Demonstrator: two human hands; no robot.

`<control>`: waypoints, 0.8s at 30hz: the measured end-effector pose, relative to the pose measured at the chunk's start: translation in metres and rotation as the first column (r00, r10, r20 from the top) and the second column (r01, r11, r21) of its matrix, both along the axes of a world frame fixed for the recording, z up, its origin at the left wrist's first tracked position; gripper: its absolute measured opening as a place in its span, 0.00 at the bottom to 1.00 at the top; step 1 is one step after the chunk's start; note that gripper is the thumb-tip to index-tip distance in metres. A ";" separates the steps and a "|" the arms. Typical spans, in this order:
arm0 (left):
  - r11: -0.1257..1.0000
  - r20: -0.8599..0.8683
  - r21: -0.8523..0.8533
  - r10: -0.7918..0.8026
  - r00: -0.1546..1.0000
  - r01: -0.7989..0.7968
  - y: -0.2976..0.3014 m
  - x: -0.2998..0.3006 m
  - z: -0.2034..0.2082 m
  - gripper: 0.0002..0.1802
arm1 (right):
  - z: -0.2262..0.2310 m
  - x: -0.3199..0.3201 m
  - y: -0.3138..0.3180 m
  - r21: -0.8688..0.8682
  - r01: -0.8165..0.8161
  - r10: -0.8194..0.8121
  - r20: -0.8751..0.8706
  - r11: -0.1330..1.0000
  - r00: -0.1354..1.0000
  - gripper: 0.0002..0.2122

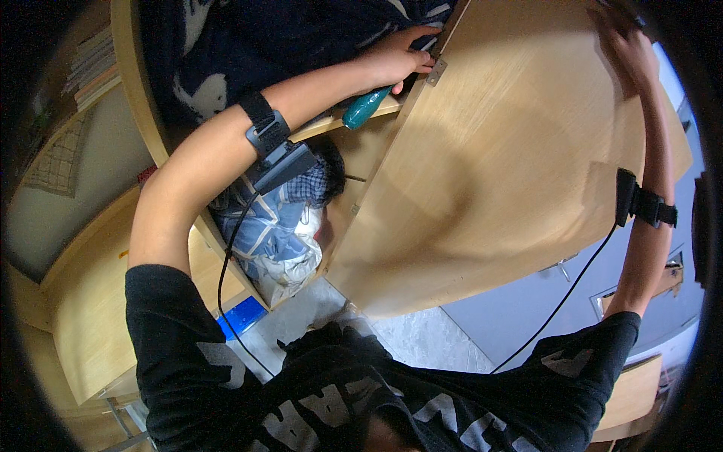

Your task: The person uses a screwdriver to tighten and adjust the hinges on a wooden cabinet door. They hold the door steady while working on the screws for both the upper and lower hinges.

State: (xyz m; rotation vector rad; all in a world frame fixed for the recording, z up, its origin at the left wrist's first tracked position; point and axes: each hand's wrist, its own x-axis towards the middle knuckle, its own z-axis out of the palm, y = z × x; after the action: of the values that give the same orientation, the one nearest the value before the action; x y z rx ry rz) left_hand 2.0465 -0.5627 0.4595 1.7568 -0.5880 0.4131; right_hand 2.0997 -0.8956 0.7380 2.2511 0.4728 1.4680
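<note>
A wooden cabinet door (482, 158) swings out to the right of the open cabinet. My left hand (393, 60) is closed at the cabinet's front edge, beside a metal hinge (435, 72) on the door. From under its fingers sticks out the teal handle of what looks like a screwdriver (366, 108); the tool's shaft is hidden. My right hand (633, 53) reaches to the door's far right edge and grips it there. Its fingertips are dark and partly hidden, close to a small black object (639, 21).
Dark blue patterned fabric (248, 45) fills the upper compartment. Folded clothes and a pale bag (279, 241) lie in the lower one. A second hinge (355, 209) sits lower on the door. At left are a wooden desk (83, 331), stacked books (94, 64) and a blue box (242, 316).
</note>
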 end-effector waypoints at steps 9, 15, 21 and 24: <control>0.997 0.047 0.044 0.058 0.997 -0.060 0.000 0.007 0.002 0.27 | -0.003 0.002 0.002 0.003 0.002 -0.002 0.029 1.000 1.000 0.22; 0.956 0.068 0.181 0.224 0.972 -0.233 0.006 0.006 0.009 0.28 | -0.006 0.003 0.008 -0.008 -0.103 0.103 0.027 0.995 0.994 0.22; 0.897 0.048 0.398 0.192 0.980 -0.195 0.005 -0.015 0.016 0.29 | 0.005 0.010 -0.008 -0.044 -0.086 0.088 0.062 0.995 0.994 0.23; 0.852 -0.034 0.505 0.179 0.983 -0.138 0.010 -0.020 0.014 0.28 | -0.004 0.002 0.005 -0.019 -0.065 0.066 0.047 0.998 0.997 0.23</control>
State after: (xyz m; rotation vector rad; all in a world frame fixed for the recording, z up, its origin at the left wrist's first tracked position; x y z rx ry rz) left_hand 2.0269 -0.5524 0.4738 2.3250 -0.5221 0.3168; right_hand 2.1021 -0.8910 0.7338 2.2011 0.5473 1.5394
